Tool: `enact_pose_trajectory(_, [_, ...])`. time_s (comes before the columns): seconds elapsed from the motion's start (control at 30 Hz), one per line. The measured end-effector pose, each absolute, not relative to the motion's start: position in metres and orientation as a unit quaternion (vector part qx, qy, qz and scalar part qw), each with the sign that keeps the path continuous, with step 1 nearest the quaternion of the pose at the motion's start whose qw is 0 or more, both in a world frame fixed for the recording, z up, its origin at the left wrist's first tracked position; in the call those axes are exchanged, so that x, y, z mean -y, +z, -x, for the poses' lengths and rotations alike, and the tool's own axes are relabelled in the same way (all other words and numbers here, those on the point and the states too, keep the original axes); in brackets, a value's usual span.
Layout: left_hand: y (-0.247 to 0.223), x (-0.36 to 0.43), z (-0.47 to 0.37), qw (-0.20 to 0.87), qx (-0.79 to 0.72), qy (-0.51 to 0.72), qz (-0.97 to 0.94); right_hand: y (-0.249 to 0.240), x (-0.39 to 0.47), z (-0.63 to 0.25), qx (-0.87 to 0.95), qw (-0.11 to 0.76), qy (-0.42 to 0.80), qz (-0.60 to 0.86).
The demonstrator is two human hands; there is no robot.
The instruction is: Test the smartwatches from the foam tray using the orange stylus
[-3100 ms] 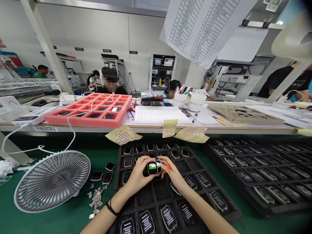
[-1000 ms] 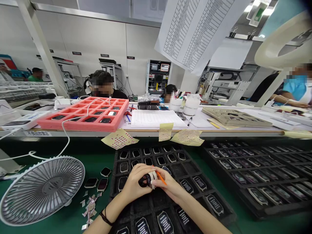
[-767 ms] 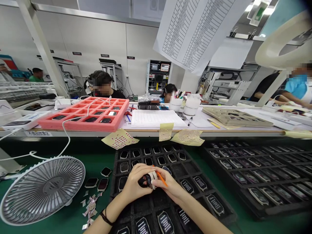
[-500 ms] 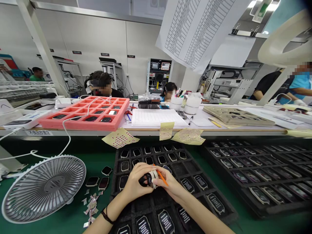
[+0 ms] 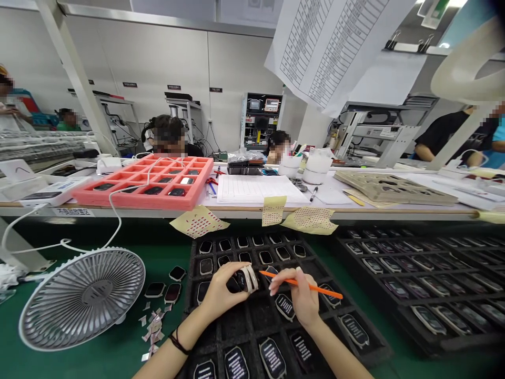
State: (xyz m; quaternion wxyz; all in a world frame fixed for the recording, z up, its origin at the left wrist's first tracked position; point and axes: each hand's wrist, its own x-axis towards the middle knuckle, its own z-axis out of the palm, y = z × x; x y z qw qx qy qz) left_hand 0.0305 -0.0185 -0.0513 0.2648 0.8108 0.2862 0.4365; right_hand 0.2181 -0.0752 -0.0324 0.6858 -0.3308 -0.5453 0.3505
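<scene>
My left hand (image 5: 224, 291) is closed around smartwatch cases (image 5: 249, 279), apparently two held together with their pale metal edges toward the right. It holds them above a black foam tray (image 5: 262, 314), whose cells contain several smartwatches, some with lit text on their screens. To the right, my right hand (image 5: 303, 299) pinches a thin orange stick tool (image 5: 324, 291). Its pointed end faces left, just short of the held watches, without touching them. A lit watch (image 5: 284, 306) lies in a cell beneath the right fingers.
Left of the tray are three loose watches (image 5: 172, 293), scattered label scraps (image 5: 154, 327) and a grey fan (image 5: 84, 300). A second black tray (image 5: 398, 318) of watches stands at the right. A shelf edge (image 5: 244, 211) with hanging yellow sticker sheets crosses ahead, bearing a pink foam tray (image 5: 189, 201).
My right hand has come away from the watches and moved right, bringing the orange stick to a flatter angle. My left hand keeps its hold. The view has shifted slightly.
</scene>
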Motion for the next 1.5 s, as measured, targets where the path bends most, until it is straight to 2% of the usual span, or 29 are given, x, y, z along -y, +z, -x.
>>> enact_pose_trajectory(0.27, [-0.0516, 0.0183, -0.0310, 0.255, -0.300, 0.434, -0.810, -0.0361, 0.0743, -0.2129, 0.607, 0.641, 0.317, 0.345])
enact_pose_trajectory(0.93, [-0.0528, 0.0200, -0.0310, 0.279, -0.284, 0.426, -0.812, -0.0388, 0.0760, -0.2134, 0.580, 0.659, 0.315, 0.361])
enact_pose_trajectory(1.33, [-0.0535, 0.0203, -0.0310, 0.257, -0.326, 0.423, -0.806, -0.0410, 0.0756, -0.2094, 0.634, 0.626, 0.253, 0.378])
enact_pose_trajectory(1.5, [-0.0509, 0.0210, -0.0323, 0.260, -0.327, 0.413, -0.809, -0.0373, 0.0748, -0.2105, 0.597, 0.637, 0.297, 0.386])
